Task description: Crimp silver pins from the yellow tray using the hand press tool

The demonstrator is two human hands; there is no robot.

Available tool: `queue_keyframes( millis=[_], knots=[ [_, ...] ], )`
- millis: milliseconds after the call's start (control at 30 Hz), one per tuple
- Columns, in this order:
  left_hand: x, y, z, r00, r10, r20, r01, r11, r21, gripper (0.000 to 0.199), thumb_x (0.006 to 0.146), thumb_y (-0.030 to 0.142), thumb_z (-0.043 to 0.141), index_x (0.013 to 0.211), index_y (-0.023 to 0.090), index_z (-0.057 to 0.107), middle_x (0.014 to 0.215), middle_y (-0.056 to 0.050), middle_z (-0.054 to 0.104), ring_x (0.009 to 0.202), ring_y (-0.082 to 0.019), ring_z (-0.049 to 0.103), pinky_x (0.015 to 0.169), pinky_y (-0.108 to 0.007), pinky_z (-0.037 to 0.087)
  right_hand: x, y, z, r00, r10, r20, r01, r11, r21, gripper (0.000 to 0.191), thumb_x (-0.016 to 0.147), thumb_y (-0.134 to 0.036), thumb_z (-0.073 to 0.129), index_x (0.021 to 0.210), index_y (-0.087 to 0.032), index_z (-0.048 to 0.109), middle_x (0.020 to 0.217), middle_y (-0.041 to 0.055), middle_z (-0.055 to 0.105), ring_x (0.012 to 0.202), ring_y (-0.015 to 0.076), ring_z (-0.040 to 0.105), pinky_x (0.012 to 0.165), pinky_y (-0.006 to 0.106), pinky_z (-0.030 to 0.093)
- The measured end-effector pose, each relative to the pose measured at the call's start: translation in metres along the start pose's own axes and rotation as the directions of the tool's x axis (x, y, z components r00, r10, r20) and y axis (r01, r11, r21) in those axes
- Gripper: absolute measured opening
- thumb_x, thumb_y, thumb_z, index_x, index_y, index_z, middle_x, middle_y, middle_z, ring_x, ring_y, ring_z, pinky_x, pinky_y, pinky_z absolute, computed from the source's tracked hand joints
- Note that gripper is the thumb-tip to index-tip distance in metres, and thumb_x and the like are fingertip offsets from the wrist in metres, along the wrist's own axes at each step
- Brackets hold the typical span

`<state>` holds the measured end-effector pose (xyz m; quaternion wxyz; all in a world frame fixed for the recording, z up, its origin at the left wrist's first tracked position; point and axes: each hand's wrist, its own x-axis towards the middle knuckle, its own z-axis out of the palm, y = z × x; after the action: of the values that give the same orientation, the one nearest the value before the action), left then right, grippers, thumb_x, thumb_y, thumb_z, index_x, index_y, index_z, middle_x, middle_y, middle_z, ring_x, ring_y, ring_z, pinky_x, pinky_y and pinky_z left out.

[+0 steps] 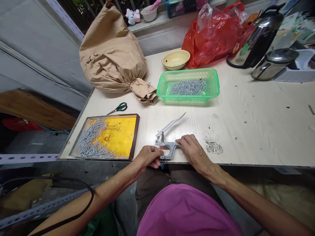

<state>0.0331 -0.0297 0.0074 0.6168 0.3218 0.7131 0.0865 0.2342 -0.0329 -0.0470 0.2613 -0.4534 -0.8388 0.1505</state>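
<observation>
Near the table's front edge lies a grey pair of snap-fastener pliers, its upper lever raised, with a spring and a small red part by the jaw. My right hand has its fingers closed on the right end of the frame. At the jaw on the left, my left hand is pinched; whatever is between its fingertips is too small to make out. Left of it, a shallow tray with a yellow bottom holds many small silvery metal pieces. Similar pieces lie in a green plastic basket behind the pliers.
Green-handled scissors lie behind the tray. A large brown paper sack stands at the back left. Farther back are a cream bowl, a red plastic bag, a kettle and a lidded metal pot.
</observation>
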Motion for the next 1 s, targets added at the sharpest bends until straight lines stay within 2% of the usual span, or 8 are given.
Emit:
queue_keyframes(
  millis=[133,300,433,633,800,1000],
  knots=[
    [-0.003,-0.002,0.0,0.999,0.03,-0.04,-0.035,0.993,-0.116,0.024,0.075,0.033,0.066,0.078,0.01,0.061,0.048,0.002,0.057,0.038,-0.006,0.051,0.038,-0.014,0.042,-0.001,0.0,-0.002,0.999,-0.007,0.048,0.008,1.0,-0.006,0.024,0.09,-0.009,0.042,0.109,-0.015,0.056,0.097,0.0093,0.055,0.09,0.0215,0.046,0.076,0.034,0.04],
    [-0.003,-0.006,-0.006,1.0,0.012,-0.021,-0.017,0.968,-0.249,0.027,0.069,0.033,0.071,0.079,0.009,0.062,0.064,0.0,0.061,0.047,-0.006,0.056,0.04,-0.015,0.047,0.002,-0.004,-0.008,0.994,-0.005,0.11,0.005,1.0,-0.004,0.025,0.089,-0.006,0.041,0.107,-0.015,0.057,0.098,0.0094,0.055,0.09,0.0217,0.045,0.075,0.033,0.039],
    [-0.006,-0.008,-0.006,0.999,0.019,-0.031,-0.026,0.974,-0.225,0.031,0.066,0.036,0.074,0.075,0.01,0.061,0.063,0.001,0.058,0.045,-0.005,0.053,0.038,-0.015,0.045,0.004,-0.006,-0.009,0.996,0.0,0.093,0.003,0.999,-0.036,0.023,0.089,-0.007,0.042,0.103,-0.015,0.059,0.094,0.0098,0.056,0.087,0.0217,0.045,0.074,0.034,0.041],
    [-0.014,-0.012,-0.001,0.993,0.096,-0.064,-0.106,0.978,-0.18,0.037,0.069,0.043,0.071,0.084,0.01,0.063,0.056,0.002,0.056,0.047,-0.006,0.052,0.042,-0.015,0.046,-0.002,-0.005,-0.007,0.996,-0.078,0.03,0.081,0.993,-0.087,0.023,0.091,-0.008,0.041,0.104,-0.012,0.059,0.094,0.0095,0.058,0.086,0.0195,0.049,0.073,0.032,0.043],
    [-0.016,-0.019,0.003,0.982,0.162,-0.094,-0.178,0.964,-0.198,0.037,0.069,0.042,0.072,0.086,0.01,0.064,0.063,0.0,0.059,0.052,-0.007,0.053,0.044,-0.015,0.046,-0.007,-0.006,-0.008,0.992,-0.126,-0.012,0.122,0.98,-0.154,0.024,0.092,-0.011,0.04,0.108,-0.011,0.058,0.098,0.0111,0.059,0.085,0.0192,0.05,0.071,0.031,0.043],
    [-0.015,-0.022,0.006,0.979,0.173,-0.109,-0.193,0.958,-0.211,0.034,0.068,0.039,0.071,0.084,0.01,0.064,0.063,0.001,0.058,0.051,-0.007,0.052,0.044,-0.016,0.046,-0.008,-0.004,-0.006,0.989,-0.147,-0.024,0.14,0.972,-0.187,0.026,0.092,-0.011,0.039,0.109,-0.01,0.059,0.098,0.0122,0.06,0.084,0.0191,0.051,0.071,0.032,0.043]
  ],
)
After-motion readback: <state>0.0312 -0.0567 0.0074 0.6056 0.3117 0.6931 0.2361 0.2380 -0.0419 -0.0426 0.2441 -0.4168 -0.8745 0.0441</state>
